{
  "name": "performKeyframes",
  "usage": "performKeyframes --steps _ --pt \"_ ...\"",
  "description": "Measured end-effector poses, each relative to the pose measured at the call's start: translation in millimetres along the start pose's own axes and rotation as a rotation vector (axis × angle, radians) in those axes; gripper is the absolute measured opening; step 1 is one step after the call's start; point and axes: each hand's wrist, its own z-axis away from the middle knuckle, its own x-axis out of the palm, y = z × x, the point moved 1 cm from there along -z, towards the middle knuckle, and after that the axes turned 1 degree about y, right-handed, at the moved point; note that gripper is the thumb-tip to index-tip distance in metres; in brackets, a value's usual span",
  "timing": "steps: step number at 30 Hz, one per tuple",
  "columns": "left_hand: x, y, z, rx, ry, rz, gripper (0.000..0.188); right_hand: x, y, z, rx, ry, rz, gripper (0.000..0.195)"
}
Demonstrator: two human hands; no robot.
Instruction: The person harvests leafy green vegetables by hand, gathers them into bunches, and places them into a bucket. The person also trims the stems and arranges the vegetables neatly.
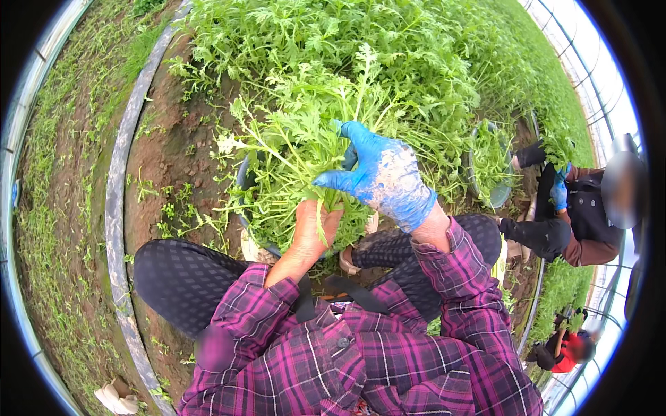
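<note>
My left hand (pixel 315 223), bare, grips the lower stems of a bunch of leafy greens (pixel 307 151) above a basin (pixel 242 179) heaped with the same serrated leaves. Above and to the right of it, my right hand (pixel 382 174) wears a blue glove caked with pale soil. Its thumb and forefinger are spread around the bunch's right side; whether they press on the stems cannot be told. Foliage hides most of the basin, which stands on the soil between my feet.
Dense greens (pixel 390 47) grow ahead. A grey strip (pixel 117 208) runs along the soil on the left. At the right, a co-worker (pixel 588 208) in blue gloves holds greens beside another filled basin (pixel 500 192). A person in red (pixel 564 356) is farther off.
</note>
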Motion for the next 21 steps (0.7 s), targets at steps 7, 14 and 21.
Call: performKeyframes --steps 7,14,21 --pt "1 -5 1 -0.171 -0.075 0.036 0.024 41 14 2 -0.148 0.238 -0.044 0.039" --pt "18 4 4 -0.508 -0.213 0.666 0.029 59 35 1 -0.237 0.316 -0.008 0.035" --pt "15 -21 16 -0.653 -0.184 0.606 0.030 -50 14 -31 0.115 0.579 -0.912 0.016"
